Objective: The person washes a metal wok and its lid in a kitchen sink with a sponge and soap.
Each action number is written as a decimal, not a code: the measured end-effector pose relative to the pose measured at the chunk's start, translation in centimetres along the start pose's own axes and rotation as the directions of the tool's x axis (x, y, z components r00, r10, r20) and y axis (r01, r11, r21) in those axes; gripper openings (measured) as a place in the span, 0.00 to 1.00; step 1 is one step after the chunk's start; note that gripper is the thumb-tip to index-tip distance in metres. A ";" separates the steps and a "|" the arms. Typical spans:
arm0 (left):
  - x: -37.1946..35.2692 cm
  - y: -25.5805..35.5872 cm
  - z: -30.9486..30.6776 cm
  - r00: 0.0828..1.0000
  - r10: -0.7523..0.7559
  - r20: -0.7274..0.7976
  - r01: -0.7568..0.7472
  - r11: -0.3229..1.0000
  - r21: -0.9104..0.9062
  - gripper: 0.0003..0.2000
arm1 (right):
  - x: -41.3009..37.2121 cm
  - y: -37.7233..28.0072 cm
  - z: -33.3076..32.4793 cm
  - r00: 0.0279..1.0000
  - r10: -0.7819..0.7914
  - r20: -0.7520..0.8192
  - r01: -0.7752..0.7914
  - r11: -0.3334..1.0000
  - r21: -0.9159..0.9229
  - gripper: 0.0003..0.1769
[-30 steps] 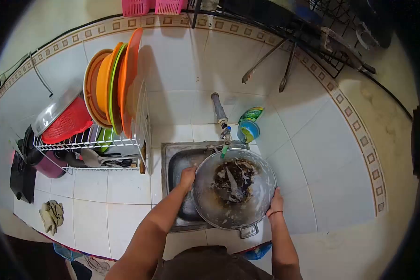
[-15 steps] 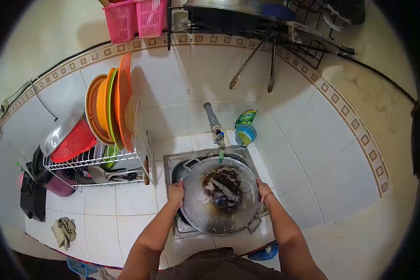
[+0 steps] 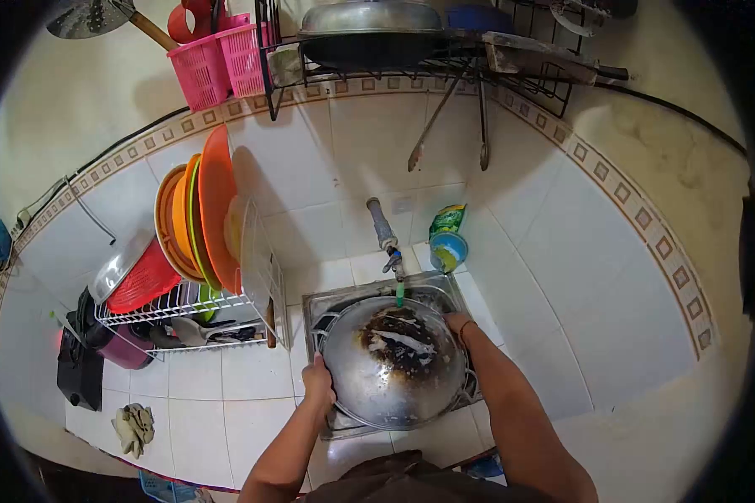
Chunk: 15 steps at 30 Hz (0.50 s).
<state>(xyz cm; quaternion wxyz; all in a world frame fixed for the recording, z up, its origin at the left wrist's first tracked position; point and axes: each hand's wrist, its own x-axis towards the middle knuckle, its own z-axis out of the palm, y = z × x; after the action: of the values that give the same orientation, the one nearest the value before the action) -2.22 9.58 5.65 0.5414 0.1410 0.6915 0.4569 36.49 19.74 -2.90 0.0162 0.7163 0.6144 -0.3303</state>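
A metal wok (image 3: pixel 386 394) lies bottom-up over the sink (image 3: pixel 352 430), its silvery underside marked by a dark burnt patch and a whitish streak. My left hand (image 3: pixel 319 383) is closed on the wok's left rim, thumb pointing up. At the upper right rim, my right hand (image 3: pixel 460 327) also grips it, with the fingers partly hidden. The tap (image 3: pixel 383 230) reaches out from the wall above, and its green spout end (image 3: pixel 400 293) overlaps the wok's far edge. Behind the sink at right are a small blue bowl (image 3: pixel 450 245) and a green packet (image 3: pixel 448 218).
To the left, a white dish rack (image 3: pixel 264 277) holds orange plates (image 3: pixel 218 210) and a red basket (image 3: pixel 145 281). A crumpled cloth (image 3: pixel 134 429) lies on the tiled counter. Tongs (image 3: pixel 482 126) hang from the black wall rack (image 3: pixel 377 71), which bears a lidded pan (image 3: pixel 371 33).
The wok has turned in the sink, its handles and whitish streak shifting. My right hand has moved up along the rim, my left slightly down. The view has tilted upward.
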 end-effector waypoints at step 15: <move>1.3 -2.8 2.9 0.992 -0.065 0.110 0.065 0.998 0.009 0.20 | -4.4 0.4 -3.1 0.931 0.329 -0.159 -0.138 0.720 0.680 0.31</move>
<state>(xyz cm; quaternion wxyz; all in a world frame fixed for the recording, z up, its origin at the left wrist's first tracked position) 0.69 10.30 2.67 0.5929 0.1446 0.6661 0.4289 38.17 17.09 1.53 -0.2783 0.7859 0.3587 -0.4199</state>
